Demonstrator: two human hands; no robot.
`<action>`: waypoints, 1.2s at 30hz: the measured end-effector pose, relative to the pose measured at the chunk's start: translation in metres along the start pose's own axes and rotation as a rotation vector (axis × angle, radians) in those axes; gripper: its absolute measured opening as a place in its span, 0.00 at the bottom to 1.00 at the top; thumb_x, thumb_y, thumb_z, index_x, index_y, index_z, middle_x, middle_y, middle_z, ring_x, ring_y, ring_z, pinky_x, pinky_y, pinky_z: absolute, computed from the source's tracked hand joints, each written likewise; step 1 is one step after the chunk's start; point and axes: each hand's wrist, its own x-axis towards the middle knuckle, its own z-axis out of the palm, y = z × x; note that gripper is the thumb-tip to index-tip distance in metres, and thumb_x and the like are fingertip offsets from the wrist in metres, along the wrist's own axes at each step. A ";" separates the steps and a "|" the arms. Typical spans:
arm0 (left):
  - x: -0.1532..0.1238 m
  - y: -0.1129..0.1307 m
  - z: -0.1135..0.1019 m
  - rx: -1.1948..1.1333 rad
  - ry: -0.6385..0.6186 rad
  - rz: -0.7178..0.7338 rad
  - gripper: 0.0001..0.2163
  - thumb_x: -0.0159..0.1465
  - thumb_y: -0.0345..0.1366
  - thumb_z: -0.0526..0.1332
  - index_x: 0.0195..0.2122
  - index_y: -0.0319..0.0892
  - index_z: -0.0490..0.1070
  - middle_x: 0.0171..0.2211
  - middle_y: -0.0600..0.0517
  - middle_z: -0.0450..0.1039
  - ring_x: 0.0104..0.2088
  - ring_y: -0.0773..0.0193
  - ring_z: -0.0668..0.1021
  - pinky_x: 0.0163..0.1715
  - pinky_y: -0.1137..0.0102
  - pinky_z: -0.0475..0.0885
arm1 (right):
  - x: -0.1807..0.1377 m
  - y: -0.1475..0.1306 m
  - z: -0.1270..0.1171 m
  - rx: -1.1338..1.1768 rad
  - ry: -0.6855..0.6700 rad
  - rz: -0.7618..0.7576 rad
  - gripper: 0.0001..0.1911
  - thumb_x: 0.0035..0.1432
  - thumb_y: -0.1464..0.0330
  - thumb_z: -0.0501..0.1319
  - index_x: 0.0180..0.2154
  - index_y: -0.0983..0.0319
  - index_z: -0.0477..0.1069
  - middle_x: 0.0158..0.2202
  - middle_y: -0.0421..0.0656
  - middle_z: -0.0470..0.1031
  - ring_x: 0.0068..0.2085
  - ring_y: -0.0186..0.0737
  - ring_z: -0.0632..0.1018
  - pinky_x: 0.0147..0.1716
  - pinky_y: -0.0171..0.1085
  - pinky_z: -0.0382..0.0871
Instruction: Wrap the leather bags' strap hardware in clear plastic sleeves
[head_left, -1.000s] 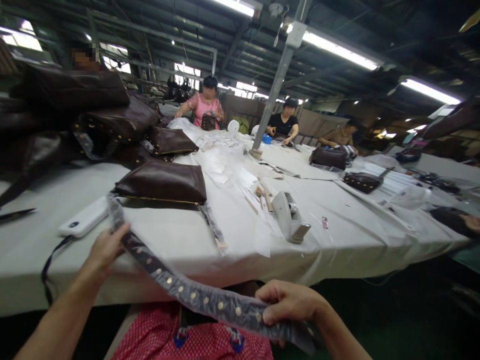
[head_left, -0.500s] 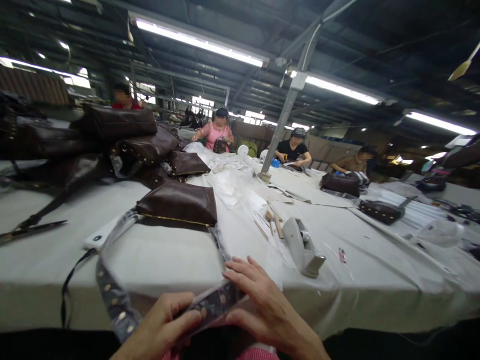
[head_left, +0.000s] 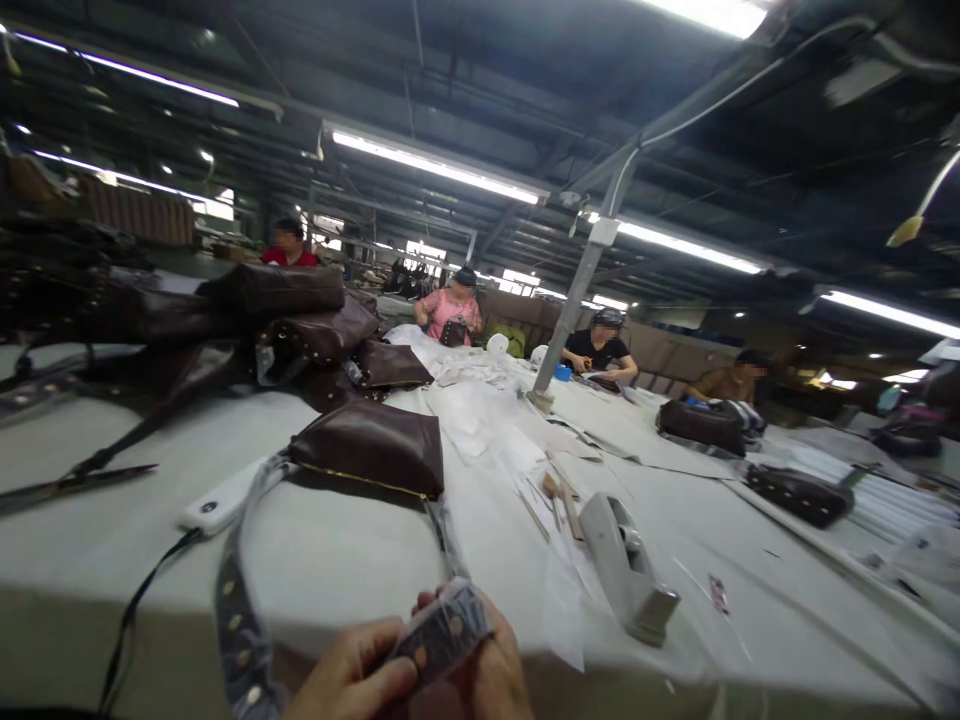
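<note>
My left hand (head_left: 352, 683) and my right hand (head_left: 484, 668) meet at the bottom edge and both pinch a bunched fold of a studded strap wrapped in clear plastic (head_left: 444, 632). The strap loops left and down past my left hand (head_left: 234, 620) and runs up to a dark brown leather bag (head_left: 371, 458) lying flat on the white-covered table (head_left: 337, 560). Only the upper parts of both hands show; the wrists are cut off by the frame.
A white power bank with a black cable (head_left: 217, 503) lies left of the bag. A grey tape dispenser (head_left: 626, 565) stands to the right. Several brown bags are piled at the far left (head_left: 277, 320). Scissors (head_left: 67, 480) lie at the left. Other people sit at the far side.
My hands came together from wide apart and gathered the strap into a fold, then dropped toward the bottom edge. The view tilted upward, showing more ceiling.
</note>
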 end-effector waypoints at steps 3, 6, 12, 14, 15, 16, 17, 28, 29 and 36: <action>0.008 -0.013 -0.004 -0.013 0.132 0.003 0.14 0.55 0.43 0.66 0.38 0.41 0.68 0.26 0.56 0.67 0.25 0.68 0.68 0.24 0.75 0.61 | -0.002 0.000 0.018 0.399 0.012 0.179 0.22 0.36 0.56 0.73 0.33 0.62 0.77 0.37 0.47 0.82 0.41 0.47 0.81 0.43 0.41 0.73; 0.010 -0.021 -0.002 0.010 0.178 0.023 0.17 0.56 0.41 0.65 0.45 0.42 0.67 0.29 0.54 0.71 0.26 0.67 0.70 0.25 0.75 0.62 | -0.004 0.002 0.022 0.412 0.021 0.134 0.22 0.36 0.55 0.73 0.33 0.62 0.78 0.38 0.47 0.82 0.43 0.46 0.80 0.44 0.40 0.72; 0.011 -0.013 0.005 0.027 0.184 0.169 0.13 0.56 0.33 0.63 0.43 0.43 0.71 0.36 0.52 0.73 0.38 0.62 0.74 0.37 0.72 0.67 | -0.004 0.008 0.030 0.346 -0.030 0.146 0.22 0.42 0.57 0.69 0.36 0.65 0.79 0.40 0.49 0.81 0.42 0.45 0.79 0.43 0.38 0.72; 0.014 -0.011 0.004 -0.043 0.161 0.148 0.10 0.54 0.34 0.64 0.39 0.40 0.73 0.32 0.53 0.73 0.33 0.64 0.73 0.33 0.73 0.66 | -0.006 0.007 0.033 0.326 -0.056 0.158 0.21 0.47 0.57 0.66 0.39 0.65 0.78 0.41 0.49 0.80 0.43 0.45 0.79 0.43 0.38 0.73; 0.016 -0.010 0.003 -0.096 0.156 0.112 0.09 0.53 0.34 0.66 0.35 0.39 0.74 0.29 0.53 0.72 0.30 0.65 0.72 0.30 0.74 0.65 | -0.008 0.007 0.033 0.280 -0.064 0.157 0.21 0.50 0.57 0.64 0.41 0.65 0.77 0.43 0.49 0.80 0.44 0.45 0.79 0.42 0.39 0.73; 0.018 -0.010 0.002 -0.157 0.169 0.070 0.08 0.51 0.34 0.67 0.31 0.38 0.73 0.26 0.54 0.71 0.27 0.67 0.71 0.27 0.74 0.64 | -0.009 0.007 0.029 0.203 -0.056 0.138 0.21 0.54 0.57 0.62 0.44 0.65 0.76 0.43 0.49 0.79 0.44 0.45 0.79 0.42 0.39 0.74; 0.020 -0.009 0.000 -0.219 0.192 0.027 0.08 0.50 0.34 0.68 0.28 0.37 0.73 0.24 0.54 0.70 0.24 0.69 0.70 0.26 0.75 0.63 | -0.011 0.007 0.024 0.090 -0.026 0.084 0.21 0.57 0.57 0.60 0.47 0.64 0.74 0.44 0.49 0.79 0.43 0.45 0.79 0.41 0.40 0.74; 0.024 -0.001 -0.002 -0.481 0.078 -0.182 0.11 0.47 0.30 0.70 0.31 0.34 0.73 0.22 0.54 0.72 0.19 0.75 0.69 0.20 0.79 0.60 | -0.006 -0.017 -0.026 -1.322 -0.060 -1.440 0.14 0.64 0.76 0.53 0.46 0.65 0.75 0.39 0.49 0.80 0.36 0.41 0.78 0.35 0.37 0.71; 0.024 -0.002 0.001 -0.483 0.068 -0.179 0.12 0.47 0.30 0.70 0.32 0.35 0.72 0.23 0.53 0.73 0.20 0.75 0.69 0.21 0.79 0.61 | -0.005 -0.019 -0.024 -1.332 -0.050 -1.439 0.13 0.64 0.75 0.52 0.44 0.65 0.75 0.36 0.49 0.80 0.34 0.41 0.77 0.34 0.38 0.70; 0.024 0.010 0.003 -0.329 0.149 -0.119 0.14 0.55 0.38 0.66 0.37 0.40 0.64 0.22 0.56 0.71 0.21 0.70 0.72 0.21 0.77 0.63 | 0.012 -0.004 -0.034 -1.345 0.066 -1.432 0.13 0.65 0.74 0.52 0.41 0.62 0.75 0.33 0.44 0.80 0.33 0.40 0.75 0.34 0.39 0.62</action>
